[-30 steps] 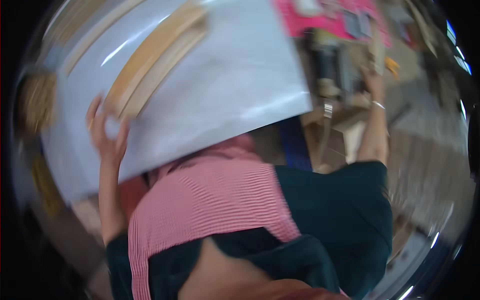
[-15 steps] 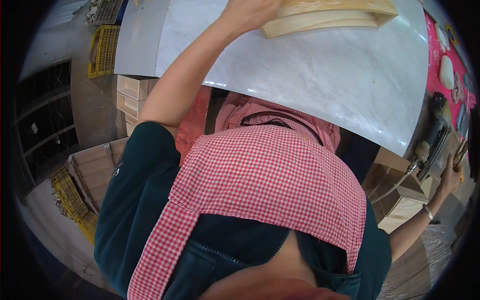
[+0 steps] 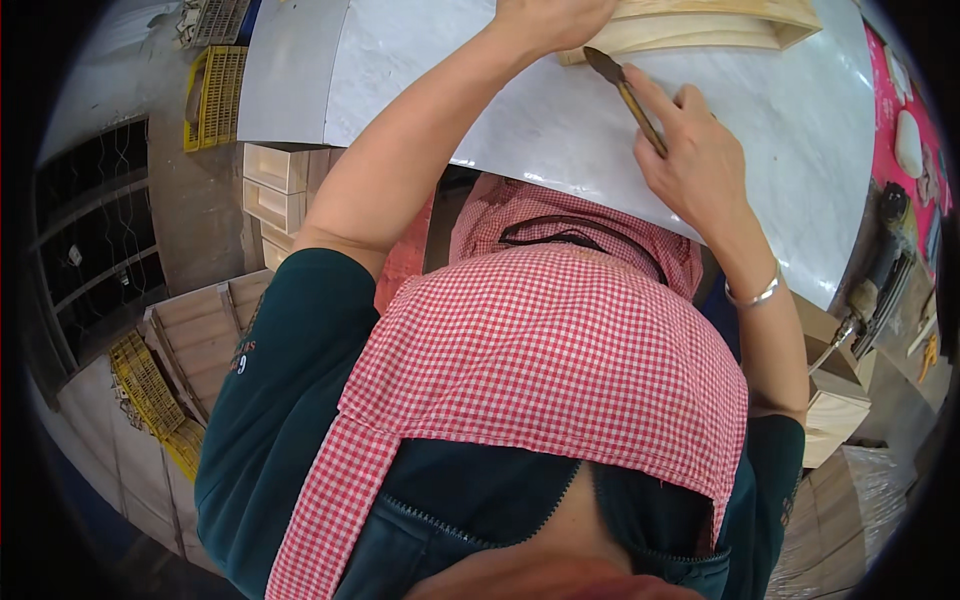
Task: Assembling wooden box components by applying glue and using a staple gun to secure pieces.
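Two hands are now above the white table (image 3: 790, 150). Half a second ago the right hand (image 3: 697, 160) was far out to the right; now it has come near the wooden box (image 3: 690, 35), which lies just ahead of its grip. It is closed around the handle of a small tool (image 3: 605, 66), whose dark tip points toward the box's near left corner; touching or not, I cannot tell. The left hand (image 3: 555, 18) remains at this same end, its hold partly hidden. So tool and box seem within working reach.
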`<action>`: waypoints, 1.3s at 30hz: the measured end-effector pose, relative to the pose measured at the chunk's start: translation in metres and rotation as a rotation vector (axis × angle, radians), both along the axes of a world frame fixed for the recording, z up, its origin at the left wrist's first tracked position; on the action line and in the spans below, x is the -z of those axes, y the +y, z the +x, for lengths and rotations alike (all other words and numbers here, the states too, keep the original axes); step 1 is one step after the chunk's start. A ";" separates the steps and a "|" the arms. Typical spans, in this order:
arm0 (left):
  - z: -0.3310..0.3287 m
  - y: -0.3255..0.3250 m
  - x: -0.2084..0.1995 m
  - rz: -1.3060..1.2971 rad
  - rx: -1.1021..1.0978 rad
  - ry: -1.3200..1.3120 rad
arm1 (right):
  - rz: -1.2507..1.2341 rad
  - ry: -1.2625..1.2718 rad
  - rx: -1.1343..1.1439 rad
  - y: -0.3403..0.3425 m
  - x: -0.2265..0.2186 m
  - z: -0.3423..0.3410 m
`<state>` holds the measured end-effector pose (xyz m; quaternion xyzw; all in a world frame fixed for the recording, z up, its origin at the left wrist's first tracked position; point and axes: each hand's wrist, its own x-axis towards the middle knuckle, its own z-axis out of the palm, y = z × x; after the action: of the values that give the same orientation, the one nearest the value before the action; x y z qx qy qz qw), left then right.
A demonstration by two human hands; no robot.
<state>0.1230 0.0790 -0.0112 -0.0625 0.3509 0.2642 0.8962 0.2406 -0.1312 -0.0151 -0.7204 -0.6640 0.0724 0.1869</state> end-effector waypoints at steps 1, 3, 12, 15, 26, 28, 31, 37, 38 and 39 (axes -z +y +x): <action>0.002 -0.003 -0.002 -0.003 -0.001 0.000 | -0.003 0.000 -0.001 0.005 0.003 -0.003; 0.010 -0.012 -0.009 0.041 -0.066 0.117 | -0.019 -0.041 -0.014 0.014 0.006 -0.008; -0.013 0.037 0.079 0.618 0.234 0.105 | 0.049 -0.340 -0.062 0.034 0.005 -0.002; -0.001 0.008 0.076 1.964 0.578 0.770 | 0.037 -0.398 -0.100 0.040 0.006 0.006; 0.017 -0.017 -0.019 2.183 0.517 1.516 | -0.076 -0.198 -0.126 0.042 0.019 0.018; 0.014 -0.018 -0.020 2.167 0.524 1.537 | 0.042 -0.302 -0.101 0.034 0.015 0.018; 0.013 -0.019 -0.021 2.149 0.526 1.553 | 0.158 -0.411 -0.078 0.027 0.011 0.015; 0.012 -0.019 -0.021 2.147 0.527 1.545 | -0.023 -0.380 -0.086 0.029 0.014 0.000; 0.012 -0.019 -0.022 2.147 0.527 1.541 | -0.034 -0.362 -0.093 0.029 0.014 0.000; 0.013 -0.019 -0.023 2.147 0.527 1.537 | -0.045 -0.343 -0.100 0.030 0.014 0.001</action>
<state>0.1358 0.0602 0.0114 0.8968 0.3833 0.1953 0.1030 0.2411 -0.1012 -0.0291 -0.6921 -0.7195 -0.0276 0.0508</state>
